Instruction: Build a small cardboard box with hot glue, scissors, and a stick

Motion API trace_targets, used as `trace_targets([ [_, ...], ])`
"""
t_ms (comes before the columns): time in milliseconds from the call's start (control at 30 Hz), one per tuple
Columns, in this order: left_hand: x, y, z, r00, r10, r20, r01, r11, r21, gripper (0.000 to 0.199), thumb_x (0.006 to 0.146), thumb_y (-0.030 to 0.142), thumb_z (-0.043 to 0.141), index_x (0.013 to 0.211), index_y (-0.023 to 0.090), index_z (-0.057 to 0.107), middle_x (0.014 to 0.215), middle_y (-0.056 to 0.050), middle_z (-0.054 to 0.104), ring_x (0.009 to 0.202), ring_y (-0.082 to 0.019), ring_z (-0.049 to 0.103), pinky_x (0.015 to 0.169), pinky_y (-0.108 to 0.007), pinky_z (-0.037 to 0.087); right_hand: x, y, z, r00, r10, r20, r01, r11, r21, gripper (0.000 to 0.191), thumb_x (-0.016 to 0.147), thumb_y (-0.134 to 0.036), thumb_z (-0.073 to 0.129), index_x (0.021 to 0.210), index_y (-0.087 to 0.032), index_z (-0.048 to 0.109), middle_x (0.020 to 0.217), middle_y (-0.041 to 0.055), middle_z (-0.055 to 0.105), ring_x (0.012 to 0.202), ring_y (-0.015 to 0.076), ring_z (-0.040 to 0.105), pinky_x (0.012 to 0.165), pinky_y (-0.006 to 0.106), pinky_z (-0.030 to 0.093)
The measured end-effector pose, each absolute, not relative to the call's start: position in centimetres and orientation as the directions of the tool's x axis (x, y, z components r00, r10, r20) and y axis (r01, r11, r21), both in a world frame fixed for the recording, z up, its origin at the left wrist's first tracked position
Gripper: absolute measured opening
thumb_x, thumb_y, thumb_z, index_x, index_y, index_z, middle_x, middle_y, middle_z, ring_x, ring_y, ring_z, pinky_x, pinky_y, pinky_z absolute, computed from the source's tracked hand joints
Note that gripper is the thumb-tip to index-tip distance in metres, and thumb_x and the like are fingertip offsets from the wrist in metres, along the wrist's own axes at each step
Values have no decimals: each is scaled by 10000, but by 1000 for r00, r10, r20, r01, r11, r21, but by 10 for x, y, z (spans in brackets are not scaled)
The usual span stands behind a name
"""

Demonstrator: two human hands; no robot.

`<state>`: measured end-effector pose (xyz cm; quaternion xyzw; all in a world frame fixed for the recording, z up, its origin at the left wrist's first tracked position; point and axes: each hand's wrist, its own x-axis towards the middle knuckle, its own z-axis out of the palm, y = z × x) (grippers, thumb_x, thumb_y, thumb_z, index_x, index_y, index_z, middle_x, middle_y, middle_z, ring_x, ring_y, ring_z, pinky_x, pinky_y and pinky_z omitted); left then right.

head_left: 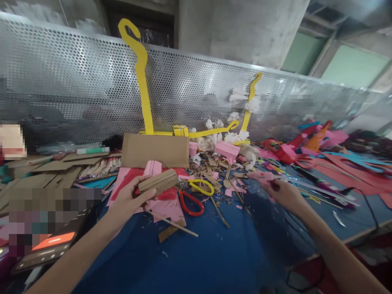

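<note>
My left hand is closed around a small folded cardboard block, its thumb along the near side. Just behind the block stands a pink folded paper piece. In my right hand is a pink glue gun, blurred, its narrow end pointing left. Scissors with one red handle and one yellow handle lie between my hands. Pink paper and a thin wooden stick rest below the cardboard block.
A cardboard box stands ahead, with a tall yellow hooked strip behind it. Scraps and white fluff lie mid-table. A phone is at left; red sheets lie right. A perforated metal panel bounds the back.
</note>
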<state>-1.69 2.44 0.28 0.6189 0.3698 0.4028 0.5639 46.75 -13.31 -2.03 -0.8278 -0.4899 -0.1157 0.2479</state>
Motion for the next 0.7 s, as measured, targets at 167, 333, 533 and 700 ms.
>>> trace_targets([
  [167, -17, 27, 1, 413, 906, 90, 7, -102, 995, 598, 770, 436, 830, 1241, 170, 576, 923, -34, 659, 758, -198, 662, 591, -299, 522, 467, -132, -3, 501, 758, 418, 865, -426, -263, 423, 831, -640, 458, 683, -252, 536, 601, 78, 633, 569, 237, 568, 566, 341, 359],
  [333, -16, 25, 2, 391, 911, 132, 7, -147, 989, 556, 779, 436, 823, 1211, 171, 593, 897, -15, 629, 733, -183, 651, 572, -295, 517, 463, -117, -3, 464, 790, 401, 885, -403, -233, 400, 850, -607, 449, 644, -265, 473, 576, 59, 600, 551, 216, 539, 568, 335, 327],
  [533, -18, 24, 3, 403, 907, 122, -6, -131, 991, 543, 766, 417, 830, 1193, 173, 600, 826, 1, 642, 679, -176, 645, 576, -306, 528, 454, -121, -5, 438, 808, 393, 898, -378, -224, 414, 821, -613, 493, 591, -278, 412, 513, 30, 536, 506, 204, 498, 557, 337, 301],
  [700, -18, 34, -9, 360, 918, 164, -74, -147, 986, 592, 720, 424, 856, 1188, 201, 568, 890, 2, 657, 648, -154, 620, 554, -303, 537, 446, -141, 14, 459, 783, 419, 887, -374, -271, 378, 842, -614, 521, 709, -261, 502, 570, 34, 601, 540, 231, 579, 561, 328, 362],
])
